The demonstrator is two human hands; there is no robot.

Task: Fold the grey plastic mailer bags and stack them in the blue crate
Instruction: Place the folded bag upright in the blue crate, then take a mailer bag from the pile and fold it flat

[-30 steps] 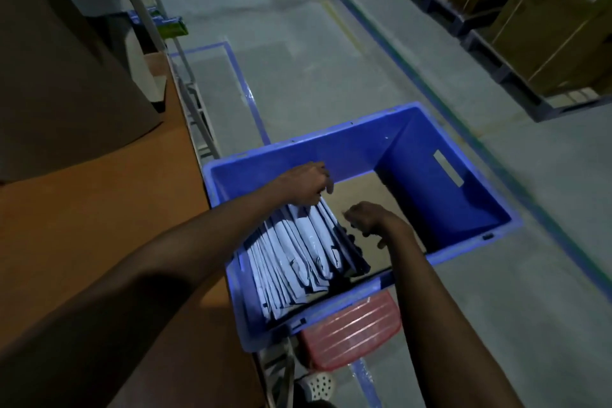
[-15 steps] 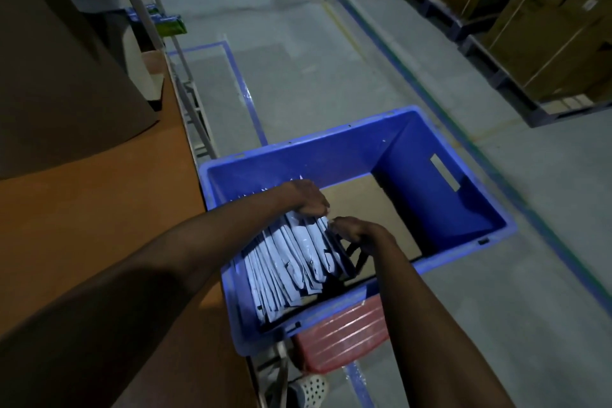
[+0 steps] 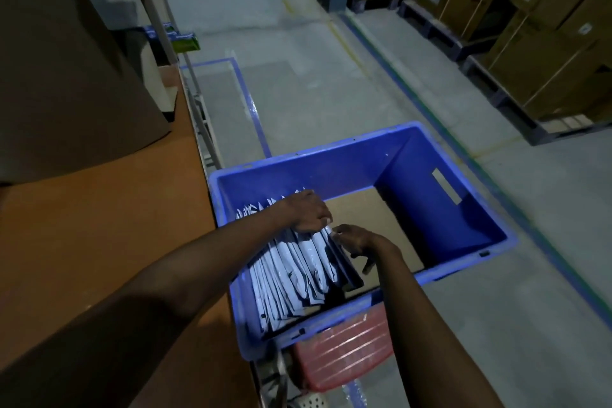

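Head view: folded grey mailer bags [image 3: 298, 270] stood on edge in the blue crate [image 3: 430, 209], beneath the left hand [image 3: 306, 210], whose fingers curled over their tops. The right hand [image 3: 356, 240], fingers loosely apart, braced the outermost bag. The film was probably light, limp and slippery, best gripped at the folds.

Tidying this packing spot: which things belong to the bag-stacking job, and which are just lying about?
Job: grey bags, blue crate, left hand, right hand.
Lying about: red plastic item below the crate, green packet, boxes on pallets, cardboard sheet on the table.
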